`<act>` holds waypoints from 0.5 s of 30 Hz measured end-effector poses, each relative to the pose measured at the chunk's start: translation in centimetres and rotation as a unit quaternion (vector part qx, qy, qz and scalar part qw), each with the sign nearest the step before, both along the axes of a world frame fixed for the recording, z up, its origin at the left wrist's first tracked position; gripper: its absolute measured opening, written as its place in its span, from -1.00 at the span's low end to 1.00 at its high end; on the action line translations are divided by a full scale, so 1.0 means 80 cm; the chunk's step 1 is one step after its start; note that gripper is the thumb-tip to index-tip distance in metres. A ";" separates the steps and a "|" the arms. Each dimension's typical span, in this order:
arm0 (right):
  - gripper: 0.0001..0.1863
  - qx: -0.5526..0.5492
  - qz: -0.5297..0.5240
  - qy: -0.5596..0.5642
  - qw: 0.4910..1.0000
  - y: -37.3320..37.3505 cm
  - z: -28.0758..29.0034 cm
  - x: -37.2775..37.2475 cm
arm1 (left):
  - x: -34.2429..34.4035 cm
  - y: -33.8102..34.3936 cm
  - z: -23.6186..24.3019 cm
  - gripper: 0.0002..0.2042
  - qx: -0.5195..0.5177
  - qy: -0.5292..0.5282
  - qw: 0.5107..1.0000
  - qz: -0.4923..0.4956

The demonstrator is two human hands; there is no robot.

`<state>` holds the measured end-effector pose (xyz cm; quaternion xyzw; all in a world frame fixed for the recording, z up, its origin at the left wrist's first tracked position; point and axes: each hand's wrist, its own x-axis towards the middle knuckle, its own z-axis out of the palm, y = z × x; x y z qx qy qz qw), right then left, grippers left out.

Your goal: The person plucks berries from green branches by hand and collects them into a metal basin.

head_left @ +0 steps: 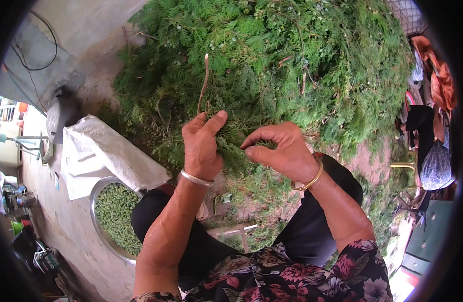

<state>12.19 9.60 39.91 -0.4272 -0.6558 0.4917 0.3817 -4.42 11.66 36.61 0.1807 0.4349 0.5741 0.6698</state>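
Observation:
My left hand (pixel 200 143) is closed around an evergreen branch (pixel 206 78), whose bare brown stem points up and away from me. Flat green sprays of the branch hang to the right of that fist. Close beside them, my right hand (pixel 282 151) has its thumb and forefinger brought together in a pinch at the foliage. Whatever lies between those fingertips is too small to make out. Beyond both hands rises a large heap of cut evergreen branches (pixel 272 55) with small pale cones among the leaves.
A round metal basin (pixel 93 209) of small green cones (pixel 118 216) stands at my left, beside a white sack (pixel 108 153). Leaf scraps litter the floor below my hands. Clothes (pixel 435 166) and a dark green box (pixel 433 229) are at the right; tools and cables lie far left.

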 end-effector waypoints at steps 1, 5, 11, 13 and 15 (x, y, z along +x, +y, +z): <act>-0.89 -0.069 -0.008 0.007 0.998 0.000 0.001 0.000 | 0.001 -0.001 0.000 -0.86 -0.007 -0.020 1.000 -0.008; -0.84 -0.140 -0.056 0.045 0.988 -0.004 0.001 0.004 | 0.006 -0.004 -0.005 -0.89 -0.005 -0.026 0.999 -0.047; -0.83 0.143 -0.092 -0.031 0.985 -0.012 -0.025 -0.021 | 0.013 -0.011 -0.015 -0.91 0.001 0.006 0.999 -0.045; -0.79 0.184 -0.063 -0.081 0.978 -0.017 -0.029 -0.020 | 0.018 -0.016 -0.015 -0.92 -0.030 -0.010 0.998 -0.049; -0.79 0.210 -0.051 -0.118 0.969 -0.019 -0.031 -0.020 | 0.021 -0.020 -0.015 -0.92 -0.036 -0.030 0.998 -0.048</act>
